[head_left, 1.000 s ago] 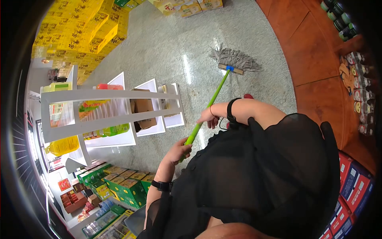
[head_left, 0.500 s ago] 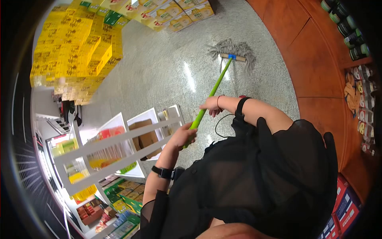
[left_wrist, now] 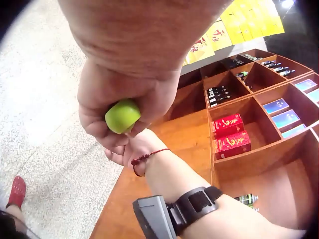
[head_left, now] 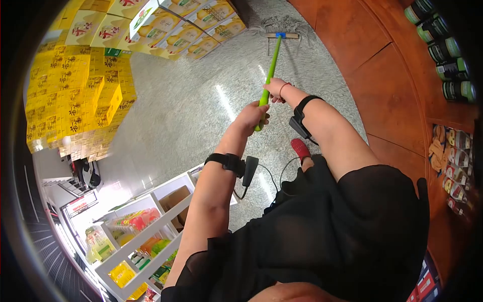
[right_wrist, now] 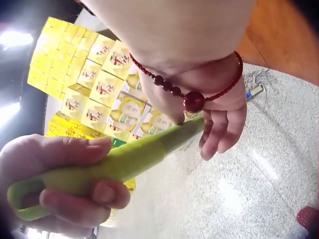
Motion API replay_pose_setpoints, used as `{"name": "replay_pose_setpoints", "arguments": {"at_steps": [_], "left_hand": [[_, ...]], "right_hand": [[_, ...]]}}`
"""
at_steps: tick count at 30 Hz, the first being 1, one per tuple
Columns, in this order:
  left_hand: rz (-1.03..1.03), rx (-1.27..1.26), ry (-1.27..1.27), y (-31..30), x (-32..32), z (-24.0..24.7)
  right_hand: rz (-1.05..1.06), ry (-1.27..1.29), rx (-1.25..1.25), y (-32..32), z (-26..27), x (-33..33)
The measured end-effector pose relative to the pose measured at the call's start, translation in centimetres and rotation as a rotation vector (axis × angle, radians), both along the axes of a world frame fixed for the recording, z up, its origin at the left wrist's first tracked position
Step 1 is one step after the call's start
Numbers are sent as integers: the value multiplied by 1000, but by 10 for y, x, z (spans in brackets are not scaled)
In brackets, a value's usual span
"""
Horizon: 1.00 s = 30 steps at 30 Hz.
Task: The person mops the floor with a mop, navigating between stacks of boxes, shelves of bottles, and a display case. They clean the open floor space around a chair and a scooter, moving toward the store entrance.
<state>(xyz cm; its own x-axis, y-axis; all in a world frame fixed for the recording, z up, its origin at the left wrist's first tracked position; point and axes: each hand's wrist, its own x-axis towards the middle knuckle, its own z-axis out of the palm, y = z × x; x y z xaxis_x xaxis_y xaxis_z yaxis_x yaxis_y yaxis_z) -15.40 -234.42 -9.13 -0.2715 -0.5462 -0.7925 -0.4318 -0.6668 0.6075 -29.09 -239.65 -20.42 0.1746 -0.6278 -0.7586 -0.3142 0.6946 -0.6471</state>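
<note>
A mop with a light-green handle (head_left: 273,65) stretches away from the body, its grey string head (head_left: 287,24) flat on the floor beyond a blue joint. My left hand (head_left: 254,117) grips the handle near its looped end, fingers wrapped round it; in the left wrist view the rounded green end (left_wrist: 122,116) pokes out of that fist. Farther down the handle, my right hand (head_left: 276,88) holds it, a red beaded bracelet (right_wrist: 193,101) on the wrist. In the right wrist view several of its fingers (right_wrist: 223,130) curl beside the handle.
Stacked yellow cartons (head_left: 75,95) and fruit-printed boxes (head_left: 186,38) stand at the left and top. A curved wooden cabinet (head_left: 352,60) with jars and packets borders the right. A white shelf rack (head_left: 166,221) stands lower left. A red shoe (head_left: 301,148) rests on the speckled floor.
Both hands and the mop have moved farther forward, away from the body, and the arms are straighter. The view has shifted, with the shelf rack lower and the fruit boxes nearer.
</note>
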Motion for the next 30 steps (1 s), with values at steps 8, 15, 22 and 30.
{"name": "replay_pose_setpoints", "arguments": {"at_steps": [8,15,22,30], "left_hand": [[34,52,18,3,24,-18],[26,39,-74,77,122,-18],[318,148,52,223,227,17],[470,180,38,345,296,63]], "right_hand": [[2,-18,10,6,-7,15],[296,-127,111,57,-34,94],[557,-248,336,159,36,187],[989,-309,488,232,42,298]]}}
